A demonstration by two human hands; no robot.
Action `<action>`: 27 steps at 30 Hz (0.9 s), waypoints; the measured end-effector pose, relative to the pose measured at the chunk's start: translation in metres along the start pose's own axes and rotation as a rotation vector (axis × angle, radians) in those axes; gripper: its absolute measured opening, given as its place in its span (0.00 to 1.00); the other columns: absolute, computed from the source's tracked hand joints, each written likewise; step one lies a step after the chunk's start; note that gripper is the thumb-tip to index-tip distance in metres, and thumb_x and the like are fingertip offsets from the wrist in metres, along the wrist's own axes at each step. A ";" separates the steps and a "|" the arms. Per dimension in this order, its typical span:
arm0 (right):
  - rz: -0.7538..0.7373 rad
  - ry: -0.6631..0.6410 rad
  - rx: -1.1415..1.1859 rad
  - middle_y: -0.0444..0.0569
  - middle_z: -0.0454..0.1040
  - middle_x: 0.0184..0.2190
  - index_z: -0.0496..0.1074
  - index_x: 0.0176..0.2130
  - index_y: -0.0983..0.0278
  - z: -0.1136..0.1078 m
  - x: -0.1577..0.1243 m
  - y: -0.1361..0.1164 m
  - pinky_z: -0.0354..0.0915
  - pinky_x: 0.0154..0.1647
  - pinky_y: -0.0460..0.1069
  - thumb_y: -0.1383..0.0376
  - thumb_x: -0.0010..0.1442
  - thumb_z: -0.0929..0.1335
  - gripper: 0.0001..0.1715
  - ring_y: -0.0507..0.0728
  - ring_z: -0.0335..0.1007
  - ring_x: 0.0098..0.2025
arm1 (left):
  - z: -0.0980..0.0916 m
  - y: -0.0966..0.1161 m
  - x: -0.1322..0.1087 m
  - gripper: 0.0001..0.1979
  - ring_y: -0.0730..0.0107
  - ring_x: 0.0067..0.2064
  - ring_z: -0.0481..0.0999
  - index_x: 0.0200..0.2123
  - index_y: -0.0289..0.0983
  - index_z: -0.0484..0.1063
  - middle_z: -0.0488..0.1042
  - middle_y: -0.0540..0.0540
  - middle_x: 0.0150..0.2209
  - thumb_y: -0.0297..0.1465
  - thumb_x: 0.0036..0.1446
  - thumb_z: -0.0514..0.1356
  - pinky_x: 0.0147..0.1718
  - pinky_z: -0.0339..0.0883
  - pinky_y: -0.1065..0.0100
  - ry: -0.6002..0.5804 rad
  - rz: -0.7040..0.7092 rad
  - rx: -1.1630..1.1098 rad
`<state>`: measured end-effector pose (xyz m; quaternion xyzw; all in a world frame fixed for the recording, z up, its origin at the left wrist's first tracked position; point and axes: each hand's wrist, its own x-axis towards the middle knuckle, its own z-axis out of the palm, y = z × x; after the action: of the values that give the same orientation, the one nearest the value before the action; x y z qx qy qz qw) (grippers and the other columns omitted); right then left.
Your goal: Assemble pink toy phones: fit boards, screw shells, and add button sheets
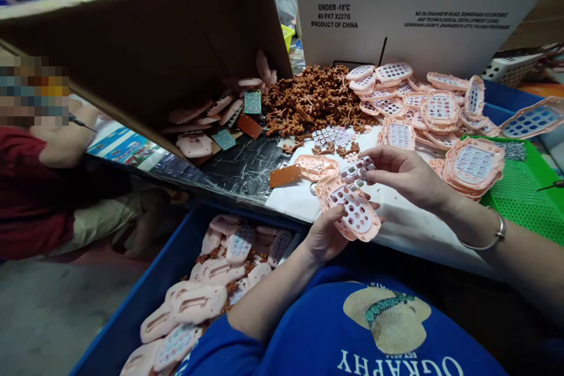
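My left hand (326,236) is closed around a pink toy-phone front shell (368,224), which has a white face with rows of holes. Between the thumb and fingers of my right hand (403,175) is a sheet of small printed buttons (356,171), held just above the shell's upper end. A pink shell piece (315,167) lies on the table behind them, beside a flat brown plate (285,175). Several more button sheets (330,136) rest near a heap of brown branched plastic parts (308,100).
Pink shells pile up at the right (440,107), near a green tray (529,188) of metal screws. Beneath the table edge, a blue bin (145,288) holds pink toy bodies. A cardboard box (145,53) opens at the left; another person (39,188) sits beyond it.
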<state>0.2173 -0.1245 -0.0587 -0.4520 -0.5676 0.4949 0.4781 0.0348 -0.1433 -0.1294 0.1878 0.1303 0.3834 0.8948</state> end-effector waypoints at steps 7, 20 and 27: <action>-0.334 0.121 -0.545 0.47 0.80 0.35 0.74 0.41 0.62 0.007 -0.021 0.011 0.74 0.38 0.49 0.69 0.59 0.67 0.09 0.53 0.77 0.36 | 0.001 -0.010 0.004 0.34 0.42 0.59 0.71 0.50 0.35 0.73 0.78 0.38 0.48 0.46 0.42 0.72 0.60 0.59 0.44 -0.024 -0.020 0.066; -0.891 -0.165 -1.061 0.57 0.78 0.50 0.73 0.52 0.63 0.017 -0.051 0.027 0.73 0.54 0.57 0.70 0.65 0.63 0.17 0.61 0.72 0.56 | -0.015 -0.007 -0.002 0.50 0.52 0.53 0.75 0.63 0.40 0.61 0.74 0.40 0.52 0.43 0.37 0.75 0.54 0.68 0.57 0.005 0.032 0.172; -0.851 -0.251 -1.100 0.59 0.75 0.54 0.71 0.54 0.65 0.021 -0.062 0.029 0.68 0.58 0.61 0.71 0.64 0.62 0.21 0.62 0.69 0.60 | -0.023 -0.009 -0.011 0.44 0.54 0.53 0.75 0.60 0.41 0.65 0.74 0.41 0.52 0.43 0.39 0.75 0.49 0.71 0.62 0.008 0.031 0.177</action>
<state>0.2064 -0.1856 -0.0950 -0.3064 -0.9136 -0.0452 0.2633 0.0247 -0.1516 -0.1525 0.2665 0.1641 0.3849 0.8683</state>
